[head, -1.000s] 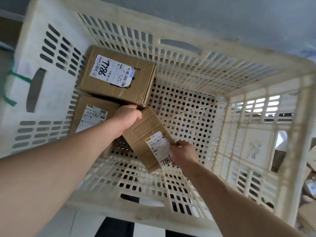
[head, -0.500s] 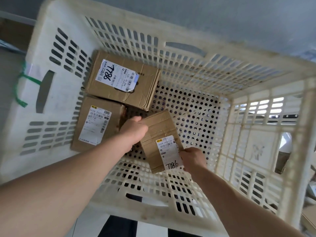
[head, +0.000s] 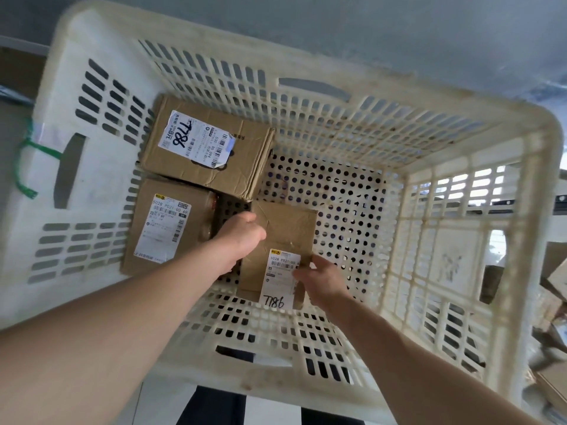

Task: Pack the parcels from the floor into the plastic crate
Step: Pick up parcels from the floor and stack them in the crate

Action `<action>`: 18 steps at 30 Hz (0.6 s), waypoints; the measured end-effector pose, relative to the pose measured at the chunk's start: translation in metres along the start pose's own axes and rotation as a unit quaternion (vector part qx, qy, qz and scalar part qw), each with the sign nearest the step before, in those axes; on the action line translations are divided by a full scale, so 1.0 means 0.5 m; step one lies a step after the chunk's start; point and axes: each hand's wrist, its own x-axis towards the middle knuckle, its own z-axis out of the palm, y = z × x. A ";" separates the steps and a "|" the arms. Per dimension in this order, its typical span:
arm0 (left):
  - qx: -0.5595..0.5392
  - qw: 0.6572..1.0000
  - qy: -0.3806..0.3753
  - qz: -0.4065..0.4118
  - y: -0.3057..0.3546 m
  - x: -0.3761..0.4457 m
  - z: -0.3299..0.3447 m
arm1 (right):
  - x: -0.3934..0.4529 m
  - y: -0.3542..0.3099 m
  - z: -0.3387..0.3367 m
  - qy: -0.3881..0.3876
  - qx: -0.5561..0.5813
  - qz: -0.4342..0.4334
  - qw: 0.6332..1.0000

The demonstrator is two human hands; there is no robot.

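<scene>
both hands grip a flat cardboard parcel, left hand at nine o'clock, right hand at four, inside the perforated plastic crate.

Place: looks like a parcel sorting or courier depot, a back-room handling area.
Crate: a big, scuffed white plastic crate with slotted walls and a perforated bottom, the kind used for bulk handling.
Parcels: brown cardboard boxes inside, one in the far left corner, each with a printed barcode shipping label and a hand-scrawled "7786".
Surroundings: more cardboard boxes piled on the floor past the crate's right wall.
Floor: plain grey floor.
</scene>
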 end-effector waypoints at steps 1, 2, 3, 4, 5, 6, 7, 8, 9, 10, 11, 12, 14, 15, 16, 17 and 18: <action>0.007 1.000 -0.003 -0.005 -0.005 0.000 -0.006 | -0.002 -0.002 0.006 0.005 -0.001 -0.004 1.000; 0.013 1.000 -0.006 -0.011 -0.008 0.001 -0.010 | -0.001 -0.002 0.010 0.010 0.002 -0.004 1.000; 0.017 1.000 -0.009 -0.017 -0.009 0.002 -0.015 | -0.001 0.000 0.011 0.011 0.004 -0.002 1.000; 0.017 1.000 -0.012 -0.022 -0.007 0.003 -0.019 | -0.002 0.002 0.012 0.011 -0.003 0.000 1.000; 0.011 1.000 -0.014 -0.023 -0.005 0.005 -0.024 | -0.002 0.004 0.012 0.007 -0.010 0.002 1.000; 0.000 1.000 -0.016 -0.023 0.000 0.009 -0.029 | -0.002 0.006 0.012 0.003 -0.015 0.004 1.000; -0.014 0.999 -0.018 -0.022 0.005 0.014 -0.033 | -0.001 0.008 0.012 0.001 -0.018 0.002 1.000; -0.026 0.999 -0.022 -0.019 0.011 0.018 -0.035 | -0.001 0.007 0.013 0.001 -0.021 0.002 1.000; -0.032 0.999 -0.025 -0.017 0.016 0.021 -0.036 | 0.000 0.006 0.012 -0.002 -0.021 0.003 1.000; -0.031 0.999 -0.027 -0.017 0.020 0.025 -0.036 | 0.001 0.005 0.012 -0.005 -0.013 0.005 1.000; -0.026 0.999 -0.029 -0.017 0.023 0.027 -0.035 | 0.003 0.005 0.012 -0.010 -0.002 0.005 1.000; -0.019 0.999 -0.031 -0.020 0.023 0.030 -0.035 | 0.003 0.002 0.014 -0.014 0.004 0.005 1.000; -0.007 0.999 -0.033 -0.022 0.018 0.035 -0.038 | 0.004 -0.002 0.019 -0.023 0.003 -0.002 1.000; -0.004 0.999 -0.029 -0.020 0.013 0.038 -0.042 | 0.006 -0.005 0.023 -0.028 0.007 -0.004 1.000; 0.006 1.000 -0.021 -0.013 0.008 0.039 -0.046 | 0.006 -0.013 0.029 -0.037 0.013 -0.006 0.999; 0.028 1.000 -0.003 -0.002 0.003 0.037 -0.051 | 0.009 -0.020 0.035 -0.046 0.019 -0.009 0.999; 0.060 0.998 0.023 0.012 -0.003 0.034 -0.056 | 0.011 -0.028 0.044 -0.055 0.024 -0.011 0.998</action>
